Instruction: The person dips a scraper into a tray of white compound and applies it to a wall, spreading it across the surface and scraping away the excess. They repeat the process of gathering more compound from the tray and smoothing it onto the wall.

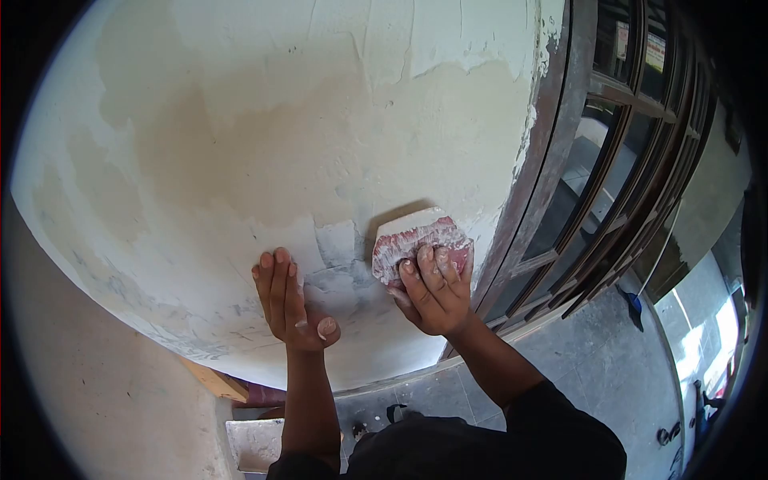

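Note:
A pale wall fills most of the head view, with beige damp-looking patches above and fresh white putty with grey streaks lower down. My right hand grips a red putty spreader, fingers spread over its face and white putty smeared across it. The spreader's far edge lies close against the wall and casts a small shadow. To the left, my left hand is held up at the wall surface with fingers straight and thumb out, holding nothing. Both hands have putty on the fingers.
A brown wooden frame with glass panes borders the wall on the right. Below left stands a white-smeared tray near a wooden piece. Grey floor tiles carry a blue item at right.

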Demonstrator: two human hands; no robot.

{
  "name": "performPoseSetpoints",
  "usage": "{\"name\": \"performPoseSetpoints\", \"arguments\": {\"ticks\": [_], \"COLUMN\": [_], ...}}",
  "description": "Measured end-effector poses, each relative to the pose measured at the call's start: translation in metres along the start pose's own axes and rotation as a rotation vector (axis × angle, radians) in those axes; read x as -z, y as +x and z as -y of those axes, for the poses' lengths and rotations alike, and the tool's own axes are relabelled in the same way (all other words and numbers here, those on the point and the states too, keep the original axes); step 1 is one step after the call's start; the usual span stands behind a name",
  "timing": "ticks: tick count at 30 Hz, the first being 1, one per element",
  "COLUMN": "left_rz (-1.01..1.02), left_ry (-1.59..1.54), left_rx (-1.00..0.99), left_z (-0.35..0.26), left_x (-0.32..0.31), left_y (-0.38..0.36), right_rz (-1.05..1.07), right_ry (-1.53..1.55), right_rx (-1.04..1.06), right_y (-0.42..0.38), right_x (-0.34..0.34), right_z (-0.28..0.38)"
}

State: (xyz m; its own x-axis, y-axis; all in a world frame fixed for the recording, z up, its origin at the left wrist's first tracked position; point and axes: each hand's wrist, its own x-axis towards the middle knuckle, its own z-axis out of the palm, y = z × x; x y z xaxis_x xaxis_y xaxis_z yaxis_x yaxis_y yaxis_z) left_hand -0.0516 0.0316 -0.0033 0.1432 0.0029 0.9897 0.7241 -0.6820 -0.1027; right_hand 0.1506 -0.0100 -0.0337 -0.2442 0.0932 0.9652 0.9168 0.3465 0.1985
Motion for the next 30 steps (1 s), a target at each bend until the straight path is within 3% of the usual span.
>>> {"name": "performPoseSetpoints", "arguments": {"ticks": [7, 14, 20, 30], "left_rz": [-0.018, -0.004, 0.009, -0.024], "left_ry": [-0.002, -0.008, -0.012, -0.019], "left_rx": [-0.007, 0.000, 0.008, 0.011], "left_z": [0.000, -0.001, -0.001, -0.001], "left_x": [-0.001, 0.000, 0.001, -0.001], "left_y": [0.002, 0.001, 0.000, 0.000], "right_rz": [0.050, 0.028, 0.113, -0.002], "right_ry": [-0.001, 0.048, 0.025, -0.031], "right_rx": [0.055, 0.051, 0.031, -0.029], "right_y": [-0.020, 0.018, -0.029, 0.010], "right_x": [-0.002, -0.007, 0.003, -0.007], "right_z": [-0.003, -0.001, 0.008, -0.003]}}
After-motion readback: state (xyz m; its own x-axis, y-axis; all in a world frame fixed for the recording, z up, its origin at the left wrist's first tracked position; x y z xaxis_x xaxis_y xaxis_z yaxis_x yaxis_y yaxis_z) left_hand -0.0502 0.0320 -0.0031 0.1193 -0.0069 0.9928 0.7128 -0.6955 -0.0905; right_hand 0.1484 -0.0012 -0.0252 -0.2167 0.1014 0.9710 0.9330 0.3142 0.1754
